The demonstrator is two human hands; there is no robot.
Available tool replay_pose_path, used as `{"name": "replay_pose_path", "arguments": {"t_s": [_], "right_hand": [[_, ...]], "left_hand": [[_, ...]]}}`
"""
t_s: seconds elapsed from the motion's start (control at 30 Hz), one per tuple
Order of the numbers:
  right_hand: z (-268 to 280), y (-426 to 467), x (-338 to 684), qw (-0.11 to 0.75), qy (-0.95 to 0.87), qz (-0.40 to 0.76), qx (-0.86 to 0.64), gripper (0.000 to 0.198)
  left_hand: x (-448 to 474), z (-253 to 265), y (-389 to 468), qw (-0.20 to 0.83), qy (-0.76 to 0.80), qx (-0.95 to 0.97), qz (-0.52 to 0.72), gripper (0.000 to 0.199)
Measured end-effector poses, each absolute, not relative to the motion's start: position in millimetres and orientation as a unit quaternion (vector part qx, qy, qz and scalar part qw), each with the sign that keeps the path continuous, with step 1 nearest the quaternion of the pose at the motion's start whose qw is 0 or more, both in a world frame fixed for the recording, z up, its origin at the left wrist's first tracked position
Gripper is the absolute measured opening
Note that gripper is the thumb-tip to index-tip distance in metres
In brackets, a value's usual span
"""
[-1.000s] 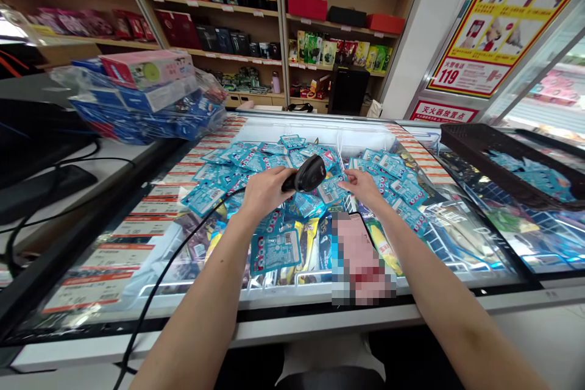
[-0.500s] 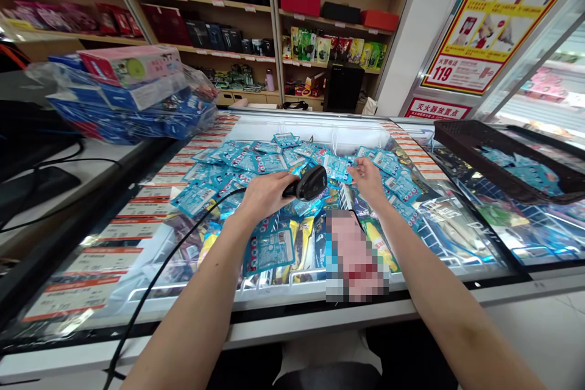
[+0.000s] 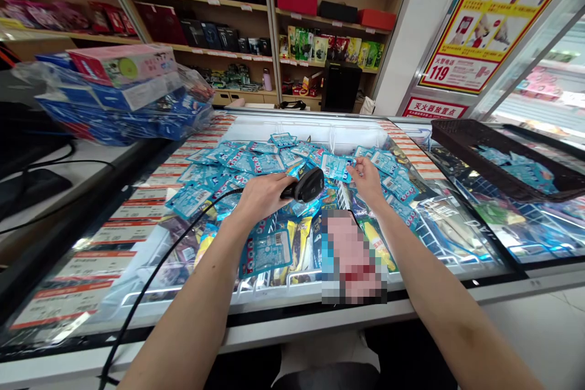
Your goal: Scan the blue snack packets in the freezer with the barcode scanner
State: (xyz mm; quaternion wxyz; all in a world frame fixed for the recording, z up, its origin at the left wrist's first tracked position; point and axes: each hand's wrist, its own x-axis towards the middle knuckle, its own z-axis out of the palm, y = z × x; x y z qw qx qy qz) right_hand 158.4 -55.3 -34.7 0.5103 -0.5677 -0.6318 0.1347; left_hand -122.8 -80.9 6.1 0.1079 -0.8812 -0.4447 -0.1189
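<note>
My left hand (image 3: 262,196) is wrapped round the handle of a black barcode scanner (image 3: 309,185), its head tilted toward the right. The scanner's cord (image 3: 171,250) runs down to the lower left. Between the thumb and fingers of my right hand (image 3: 365,180) is the right end of a blue packet (image 3: 336,166), which shows a white barcode area. Many similar blue packets (image 3: 242,158) lie in a loose pile on the glass freezer top around both hands. One more blue packet (image 3: 267,251) lies apart, nearer to me. A blurred-out pinkish object (image 3: 351,250) rests between my forearms.
Plastic-wrapped blue boxes (image 3: 132,97) stand at the left, a pink box (image 3: 128,64) on top. A dark brown basket (image 3: 503,158) with blue packets sits at the right. Wares in wrappers show under the glass. Stocked shelves (image 3: 247,6) stand behind.
The view has shifted very slightly. Both hands keep their hold on the scanner and the packet, with hardly any movement.
</note>
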Motion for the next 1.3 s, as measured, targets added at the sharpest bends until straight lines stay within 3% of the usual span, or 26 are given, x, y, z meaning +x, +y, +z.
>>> {"name": "replay_pose_path", "arguments": {"t_s": [1.3], "right_hand": [[-32.2,-59.5,156.9,0.504,-0.635,0.130,-0.571,0.033]], "left_hand": [[-118.7,4.0,-79.3,0.115,-0.436,-0.884,-0.121,0.037]]}}
